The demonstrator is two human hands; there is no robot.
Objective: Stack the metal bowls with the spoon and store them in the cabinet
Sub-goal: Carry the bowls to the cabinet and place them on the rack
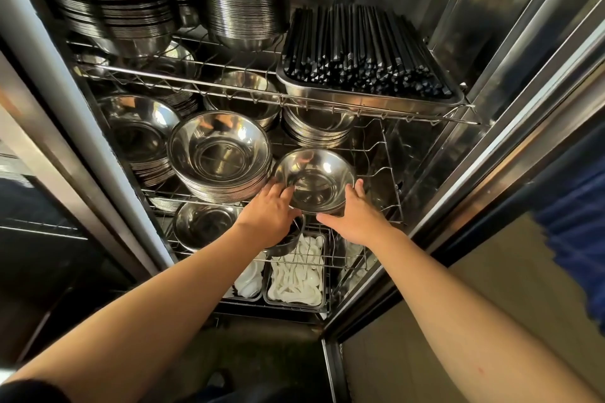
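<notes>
Inside the steel cabinet (458,42), at the middle wire shelf's (386,173) front edge, both hands, left (268,216) and right (355,217), grip a small round metal bowl stack (314,181), steadying it for placement.

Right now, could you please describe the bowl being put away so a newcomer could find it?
In the open steel cabinet, look at the middle wire shelf, front right. The small round shiny metal bowl sits between the left hand and right hand, lower than the tall bowl stack beside it.
</notes>
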